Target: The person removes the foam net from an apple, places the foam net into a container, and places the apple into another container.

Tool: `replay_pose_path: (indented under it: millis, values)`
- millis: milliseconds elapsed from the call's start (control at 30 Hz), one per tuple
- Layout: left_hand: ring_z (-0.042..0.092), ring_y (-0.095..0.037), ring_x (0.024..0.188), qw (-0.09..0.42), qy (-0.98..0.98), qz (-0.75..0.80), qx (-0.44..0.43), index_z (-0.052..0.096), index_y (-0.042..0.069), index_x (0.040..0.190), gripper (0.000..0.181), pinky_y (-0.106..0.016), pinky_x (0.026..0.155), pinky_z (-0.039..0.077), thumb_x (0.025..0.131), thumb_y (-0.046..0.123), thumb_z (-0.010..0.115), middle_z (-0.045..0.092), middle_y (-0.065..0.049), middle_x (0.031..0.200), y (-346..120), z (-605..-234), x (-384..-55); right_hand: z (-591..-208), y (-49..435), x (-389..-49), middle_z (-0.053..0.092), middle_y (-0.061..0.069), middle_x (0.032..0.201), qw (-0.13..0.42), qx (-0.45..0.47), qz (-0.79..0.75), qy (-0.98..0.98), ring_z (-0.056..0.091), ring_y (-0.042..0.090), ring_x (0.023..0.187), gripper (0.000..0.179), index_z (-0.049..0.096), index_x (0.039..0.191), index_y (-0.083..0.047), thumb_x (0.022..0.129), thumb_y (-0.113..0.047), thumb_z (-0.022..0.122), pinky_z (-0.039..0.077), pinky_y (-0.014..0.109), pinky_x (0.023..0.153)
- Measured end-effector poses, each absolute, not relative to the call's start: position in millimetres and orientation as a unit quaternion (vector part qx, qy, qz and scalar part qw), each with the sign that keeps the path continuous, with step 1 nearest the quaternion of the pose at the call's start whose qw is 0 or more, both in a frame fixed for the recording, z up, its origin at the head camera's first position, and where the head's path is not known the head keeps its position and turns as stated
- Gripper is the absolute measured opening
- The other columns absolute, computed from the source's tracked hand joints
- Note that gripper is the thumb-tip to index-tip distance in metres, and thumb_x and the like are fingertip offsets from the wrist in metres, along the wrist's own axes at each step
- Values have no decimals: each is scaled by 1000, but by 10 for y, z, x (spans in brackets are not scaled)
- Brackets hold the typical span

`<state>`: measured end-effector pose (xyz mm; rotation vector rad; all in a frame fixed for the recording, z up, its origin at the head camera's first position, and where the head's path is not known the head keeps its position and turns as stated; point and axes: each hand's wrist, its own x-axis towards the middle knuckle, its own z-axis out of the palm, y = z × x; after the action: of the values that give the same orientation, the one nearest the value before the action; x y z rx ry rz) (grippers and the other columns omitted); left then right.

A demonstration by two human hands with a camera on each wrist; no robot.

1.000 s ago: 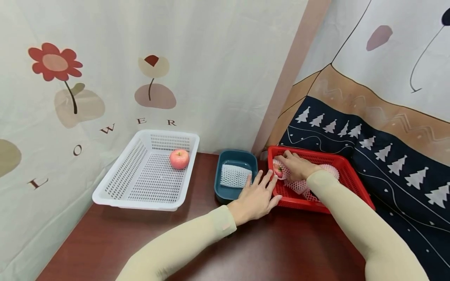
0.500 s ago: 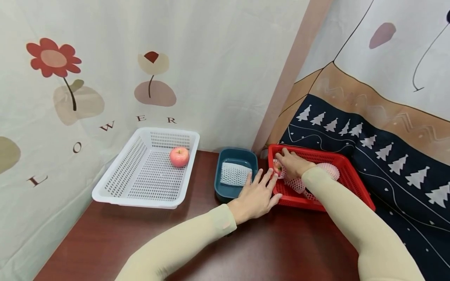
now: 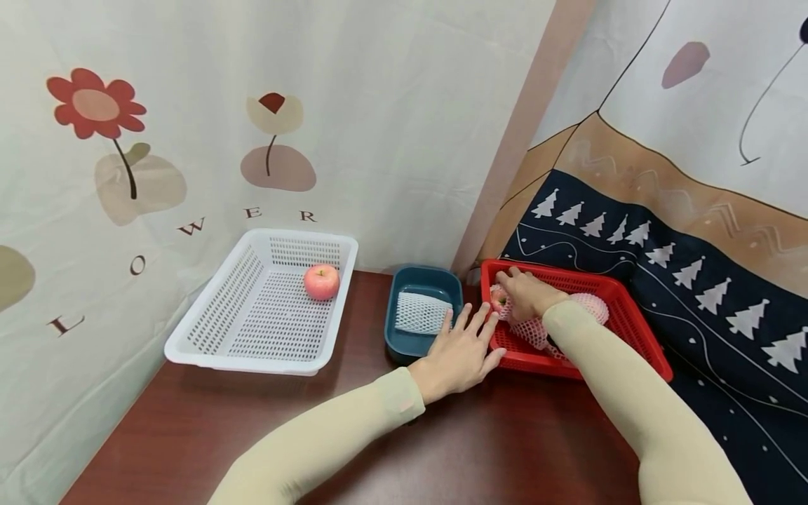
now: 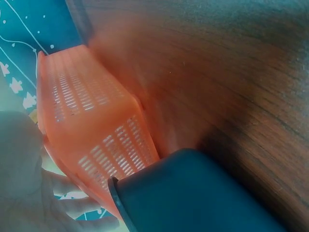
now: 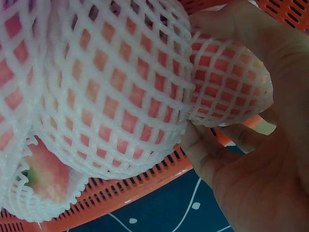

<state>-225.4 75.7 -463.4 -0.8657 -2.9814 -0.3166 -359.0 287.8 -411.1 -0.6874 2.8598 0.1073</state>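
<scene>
My right hand [image 3: 529, 294] reaches into the red basket [image 3: 637, 337] and grips an apple in a white foam net [image 5: 229, 79], thumb on one side and fingers on the other. More netted apples [image 5: 116, 92] lie beside it, partly under my wrist in the head view. My left hand [image 3: 456, 358] has its fingers spread, with fingertips at the red basket's near left corner. That hand also overlaps the front right corner of a dark teal tub [image 3: 396, 344], which holds a flattened white foam net [image 3: 419, 314].
At the left stands a white perforated basket [image 3: 183, 354] with one bare red apple [image 3: 322, 282] inside. All the containers sit on a dark reddish wooden table [image 3: 505, 442]. Printed curtains [image 3: 404, 140] hang close behind and to the right.
My right fingers have shifted slightly over the netted apple, and my right forearm has swung a little to the left. The left hand stays in place.
</scene>
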Motion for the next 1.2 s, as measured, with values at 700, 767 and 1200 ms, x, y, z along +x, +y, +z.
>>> replay_pose_path:
  millis: [700, 767, 1200]
  values:
    - [30, -39, 181, 18, -956, -90, -277, 26, 22, 187, 81, -66, 147, 27, 120, 64, 40, 22, -4, 197, 769, -4635, -2239, -3925, 3056, -3423, 54, 39, 152, 53, -195, -46, 978, 68, 56, 131, 98, 47, 163, 0, 86, -33, 99, 61, 75, 114]
    - [30, -39, 181, 17, -956, -90, -277, 26, 22, 187, 81, -65, 147, 27, 120, 64, 40, 22, -4, 197, 767, -4641, -2237, -3918, 3068, -3390, 54, 39, 152, 49, -193, -51, 979, 68, 56, 132, 97, 47, 162, -1, 87, -33, 99, 61, 75, 113]
    - [31, -39, 180, 25, -954, -96, -281, 28, 20, 187, 81, -65, 146, 28, 120, 62, 41, 24, -6, 197, 771, -4643, -2253, -3866, 3147, -3241, 53, 37, 151, 19, -198, -91, 976, 68, 52, 125, 95, 45, 164, -3, 89, -30, 95, 66, 72, 107]
